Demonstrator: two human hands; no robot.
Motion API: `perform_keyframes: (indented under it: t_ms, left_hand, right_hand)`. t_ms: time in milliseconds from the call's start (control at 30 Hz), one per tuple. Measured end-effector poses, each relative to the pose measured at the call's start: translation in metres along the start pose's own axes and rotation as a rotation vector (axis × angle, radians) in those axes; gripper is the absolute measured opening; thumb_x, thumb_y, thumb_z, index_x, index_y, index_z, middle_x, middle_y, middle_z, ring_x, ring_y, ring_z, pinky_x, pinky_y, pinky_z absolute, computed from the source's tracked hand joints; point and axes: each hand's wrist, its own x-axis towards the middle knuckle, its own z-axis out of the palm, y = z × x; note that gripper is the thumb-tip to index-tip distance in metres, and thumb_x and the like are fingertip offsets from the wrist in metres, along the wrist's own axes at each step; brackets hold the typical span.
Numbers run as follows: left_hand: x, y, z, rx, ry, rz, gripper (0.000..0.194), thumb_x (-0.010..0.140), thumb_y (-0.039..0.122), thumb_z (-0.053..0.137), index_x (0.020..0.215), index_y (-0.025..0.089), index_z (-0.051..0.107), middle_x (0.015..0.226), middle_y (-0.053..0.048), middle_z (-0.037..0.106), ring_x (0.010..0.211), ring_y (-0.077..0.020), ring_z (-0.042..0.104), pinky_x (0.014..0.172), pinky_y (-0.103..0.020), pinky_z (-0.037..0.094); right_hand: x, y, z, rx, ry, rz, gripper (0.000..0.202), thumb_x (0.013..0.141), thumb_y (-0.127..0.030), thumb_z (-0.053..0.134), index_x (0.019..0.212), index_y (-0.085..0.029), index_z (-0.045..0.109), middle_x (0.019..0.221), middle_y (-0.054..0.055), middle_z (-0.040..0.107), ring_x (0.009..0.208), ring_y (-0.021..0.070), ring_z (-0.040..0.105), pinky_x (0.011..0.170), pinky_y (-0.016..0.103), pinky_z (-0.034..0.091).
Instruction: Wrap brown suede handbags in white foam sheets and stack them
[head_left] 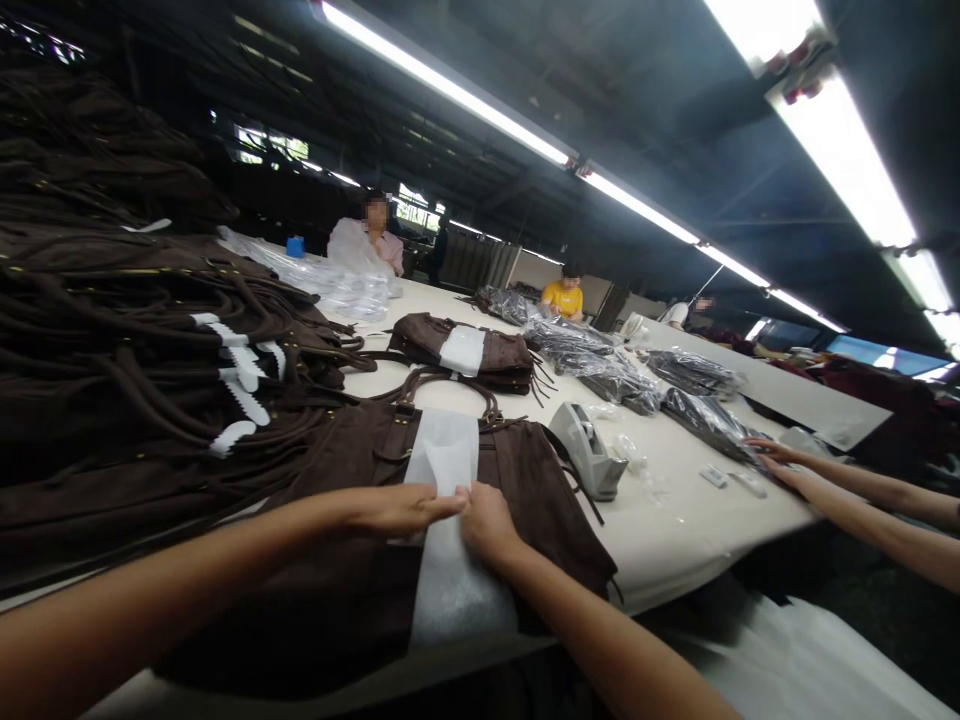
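Observation:
A dark brown handbag [525, 470] lies flat in front of me, its looped handles pointing away. Across its middle runs a white strip of thin wrapping sheet [457, 600], folded and creased near the top. My left hand [405, 508] comes in from the left, fingers stretched toward the right and pressed on the strip. My right hand [489, 522] is closed at the strip's centre, thumb and fingers pinching its edge. The fingertips of both hands nearly touch. Any small piece between them is hidden.
Brown bags with white-wrapped handles [172, 370] pile up at left. Beyond lies another wrapped bag [465, 350]. A grey tape dispenser [589, 455] stands at right, near plastic-bagged goods [592, 350]. A co-worker's hands [780, 460] reach in from the right; other people are farther back.

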Motion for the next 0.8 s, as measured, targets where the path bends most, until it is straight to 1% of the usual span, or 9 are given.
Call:
perform_keyframes:
  t_ms: [67,100,200,300,400,467,567,667,800]
  left_hand:
    - [0.027,-0.002,-0.002,0.022,0.013,-0.123,0.037,0.051,0.048,0.079,0.051,0.018,0.058,0.048,-0.001,0.055,0.049,-0.0175,0.052,0.047,-0.026,0.038]
    - [0.037,-0.005,-0.001,0.032,0.029,-0.146,0.036,0.047,0.045,0.08,0.049,0.018,0.056,0.046,0.0,0.053,0.048,-0.0161,0.049,0.045,-0.025,0.035]
    - [0.055,-0.02,0.003,-0.01,0.146,-0.106,0.033,0.048,0.045,0.076,0.055,0.017,0.058,0.052,0.0,0.058,0.053,-0.0153,0.051,0.047,-0.023,0.035]
    - [0.054,-0.035,0.009,-0.067,0.236,-0.082,0.04,0.057,0.055,0.064,0.066,0.016,0.062,0.063,-0.004,0.064,0.057,-0.0172,0.056,0.051,-0.025,0.041]
    - [0.05,-0.045,0.013,-0.048,0.329,-0.087,0.048,0.064,0.061,0.054,0.075,0.015,0.063,0.069,-0.006,0.067,0.059,-0.0188,0.057,0.053,-0.027,0.043]
    - [0.049,-0.046,0.014,0.018,0.393,-0.098,0.048,0.068,0.061,0.051,0.077,0.016,0.065,0.072,-0.006,0.068,0.063,-0.0202,0.059,0.055,-0.028,0.042]
    - [0.049,-0.044,0.011,0.151,0.486,-0.131,0.041,0.074,0.056,0.049,0.073,0.018,0.064,0.072,-0.006,0.067,0.068,-0.0223,0.06,0.06,-0.029,0.042]
    - [0.048,-0.041,0.007,0.267,0.556,-0.167,0.034,0.076,0.052,0.05,0.069,0.02,0.061,0.073,-0.006,0.065,0.077,-0.0255,0.061,0.068,-0.032,0.043]
    - [0.044,-0.041,0.002,0.414,0.64,-0.112,0.033,0.071,0.053,0.057,0.064,0.02,0.059,0.105,-0.014,0.061,0.105,-0.0343,0.055,0.088,-0.039,0.043]
  right_hand:
    - [0.004,-0.011,-0.005,-0.202,-0.058,-0.064,0.023,0.089,-0.025,0.051,0.086,-0.015,0.072,0.083,0.014,0.073,0.075,0.0247,0.066,0.064,0.029,0.04]
    - [0.006,-0.014,-0.006,-0.257,-0.075,-0.081,0.022,0.089,-0.025,0.053,0.088,-0.015,0.073,0.085,0.015,0.073,0.077,0.0254,0.067,0.065,0.029,0.041]
    - [0.014,-0.015,-0.007,-0.229,-0.031,-0.028,0.027,0.093,-0.029,0.05,0.09,-0.016,0.074,0.088,0.015,0.074,0.081,0.0248,0.069,0.067,0.028,0.043]
    - [0.019,-0.006,-0.003,0.015,0.07,0.076,0.034,0.098,-0.031,0.043,0.09,-0.015,0.073,0.088,0.014,0.074,0.079,0.0222,0.068,0.065,0.026,0.041]
    - [0.02,0.002,0.001,0.28,0.143,0.098,0.027,0.095,-0.03,0.05,0.083,-0.016,0.07,0.082,0.009,0.073,0.074,0.0195,0.066,0.062,0.024,0.039]
    - [0.019,0.005,0.004,0.389,0.2,0.099,0.021,0.09,-0.029,0.056,0.076,-0.016,0.066,0.076,0.006,0.07,0.07,0.0176,0.063,0.061,0.024,0.037]
    - [0.018,0.007,0.007,0.45,0.238,0.12,0.026,0.088,-0.028,0.056,0.063,-0.018,0.053,0.062,0.0,0.059,0.059,0.014,0.053,0.056,0.023,0.031]
    - [0.018,0.007,0.007,0.492,0.223,0.12,0.034,0.089,-0.027,0.049,0.057,-0.02,0.041,0.053,-0.004,0.046,0.053,0.0116,0.043,0.052,0.024,0.024]
    - [0.015,0.006,0.007,0.471,0.22,0.09,0.034,0.087,-0.024,0.051,0.055,-0.02,0.039,0.052,-0.005,0.041,0.052,0.011,0.039,0.053,0.025,0.022]
